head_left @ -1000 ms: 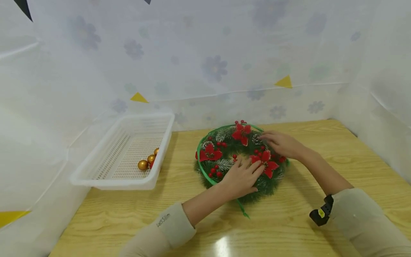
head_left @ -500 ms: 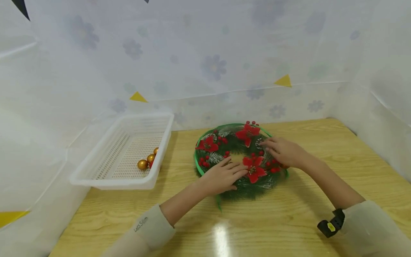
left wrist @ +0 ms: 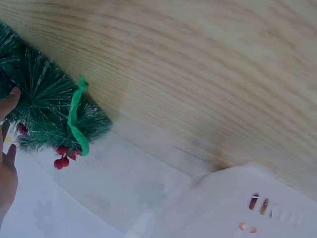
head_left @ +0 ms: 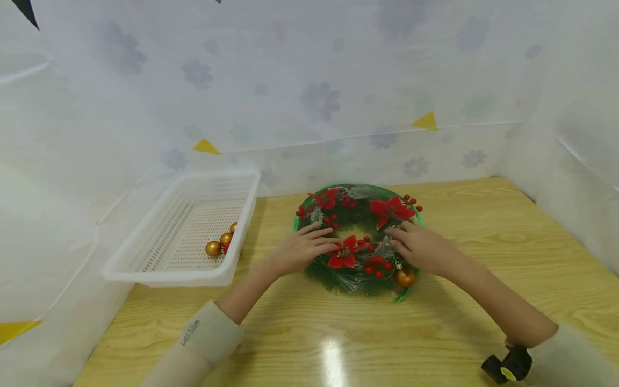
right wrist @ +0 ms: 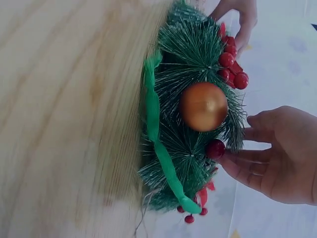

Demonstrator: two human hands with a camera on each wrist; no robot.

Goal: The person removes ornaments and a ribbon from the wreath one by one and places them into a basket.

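Now seeing room to slip along the wooden table (head_left: 295, 344) at the lower centre and mid-right of the head frame. Meeting the wreath (head_left: 358, 215) dead centre, flanked by left hand (head_left: 302, 250) and right hand (head_left: 420, 250). Finding a narrow strip between basket (head_left: 184, 278) and wreath at centre-left, crossed low by the left forearm (head_left: 246, 298). Ending at the hanging sheet (head_left: 271, 97) across the top.

Soft, fairly even light filled my head view, and the pale curtain (head_left: 290, 70) looked bright. A white glare sat on the tabletop (head_left: 285, 344) towards the bottom, while faint shadows fell beside my right forearm (head_left: 498, 298) and the basket (head_left: 179, 277). My left wrist view was bluish, the wreath (left wrist: 49, 99) softly blurred; in the right, the gold ball (right wrist: 203, 109) caught a highlight.
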